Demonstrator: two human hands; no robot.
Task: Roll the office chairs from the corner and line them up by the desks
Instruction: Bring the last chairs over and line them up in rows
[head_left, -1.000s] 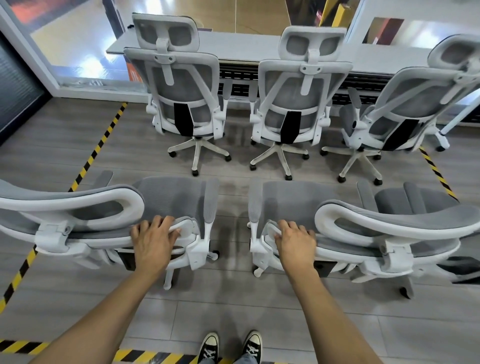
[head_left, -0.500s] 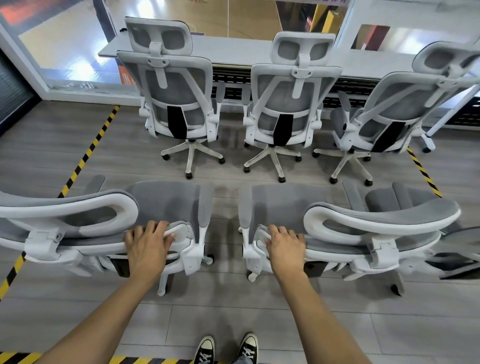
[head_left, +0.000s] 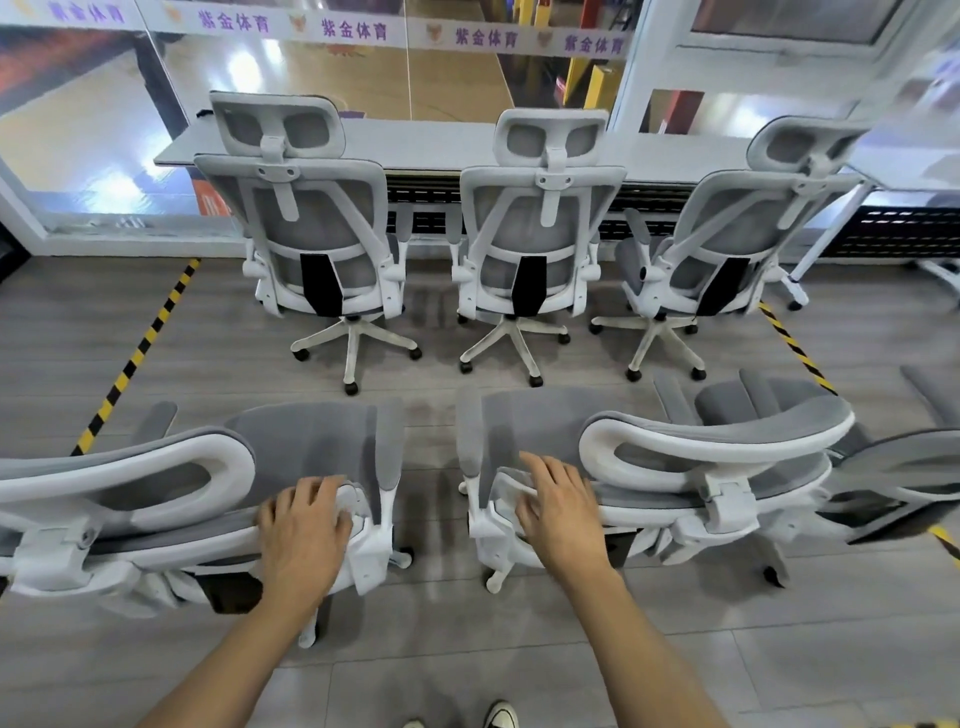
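Two grey-and-white office chairs stand right in front of me, backs toward me. My left hand (head_left: 304, 530) grips the white top edge of the left chair (head_left: 156, 467), fingers curled over the frame. On the backrest edge of the right chair (head_left: 701, 441) rests my right hand (head_left: 558, 512), its fingers stretched forward rather than wrapped. Beyond them, three matching chairs are lined up at the long white desk (head_left: 426, 140): one on the left (head_left: 311, 234), one in the middle (head_left: 540, 234), one turned slightly on the right (head_left: 727, 239).
Yellow-and-black floor tape runs diagonally at the left (head_left: 135, 358) and at the right (head_left: 795, 343). Part of another chair (head_left: 909, 467) pokes in at the right edge. A glass wall stands behind the desk. My shoes (head_left: 501, 714) show at the bottom.
Both near chairs have rolled a little toward the desk row. My right hand's fingers have gone from curled over the backrest to stretched out on it.
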